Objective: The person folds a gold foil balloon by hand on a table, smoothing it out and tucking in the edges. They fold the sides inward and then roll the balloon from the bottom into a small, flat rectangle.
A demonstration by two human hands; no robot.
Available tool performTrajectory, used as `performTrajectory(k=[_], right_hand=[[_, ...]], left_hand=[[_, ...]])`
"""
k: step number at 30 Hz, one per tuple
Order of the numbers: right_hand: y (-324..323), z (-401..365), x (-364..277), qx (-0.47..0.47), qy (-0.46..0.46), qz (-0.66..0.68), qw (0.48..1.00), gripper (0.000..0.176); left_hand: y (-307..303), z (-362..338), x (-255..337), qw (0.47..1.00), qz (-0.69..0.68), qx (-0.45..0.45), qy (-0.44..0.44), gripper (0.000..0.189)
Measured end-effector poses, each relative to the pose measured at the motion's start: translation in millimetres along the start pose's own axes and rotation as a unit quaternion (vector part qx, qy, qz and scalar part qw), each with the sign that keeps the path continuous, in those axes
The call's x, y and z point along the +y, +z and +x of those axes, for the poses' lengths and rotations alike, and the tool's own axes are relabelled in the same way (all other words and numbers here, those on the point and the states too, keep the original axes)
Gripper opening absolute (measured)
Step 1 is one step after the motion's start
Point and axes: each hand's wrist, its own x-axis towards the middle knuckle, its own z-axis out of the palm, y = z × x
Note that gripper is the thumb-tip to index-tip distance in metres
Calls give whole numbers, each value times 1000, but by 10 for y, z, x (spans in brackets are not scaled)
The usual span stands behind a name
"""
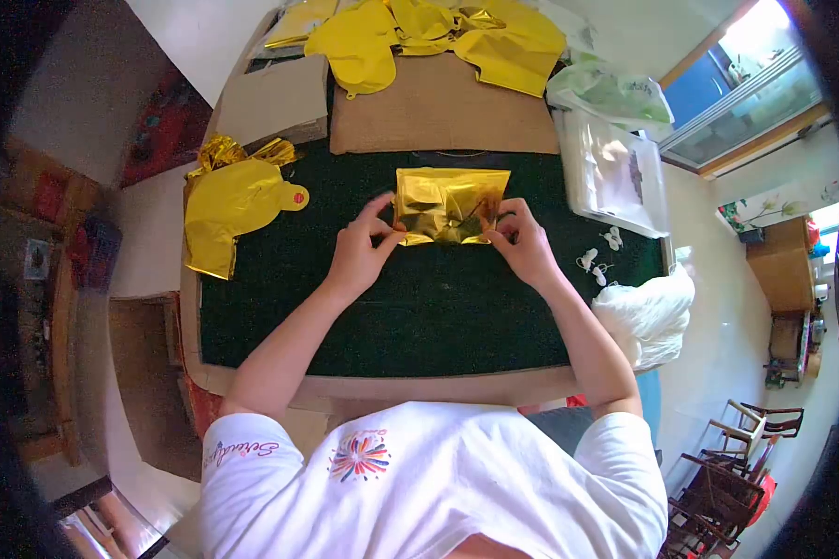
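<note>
Two bare hands pinched a folded gold foil sheet (450,203) over a dark green table top (382,321).

The foil sheet lay flat and crinkled near the middle of the table top, just in front of a brown burlap cloth (438,110). The left hand (357,253) gripped its lower left corner between thumb and fingertips; the right hand (528,246) gripped its lower right edge the same way, fingers curled onto the foil. To the left, a flat yellow foil balloon (231,207) hung partly over the table edge. A heap of yellow balloons (438,35) sat at the far end, beyond the burlap. On the right stood a clear plastic box (615,172), with small white pieces (595,263) and a white bag (648,315) nearer the person.
</note>
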Motion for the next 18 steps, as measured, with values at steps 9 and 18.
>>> performTrajectory(k=[9,18], right_hand=[[148,44,-53,52,69,-12,996,45],[118,88,-61,38,75,-8,996,36]], left_hand=[[49,-33,181,993,-10,22,-112,64],[57,-12,30,996,-15,20,-91,26]])
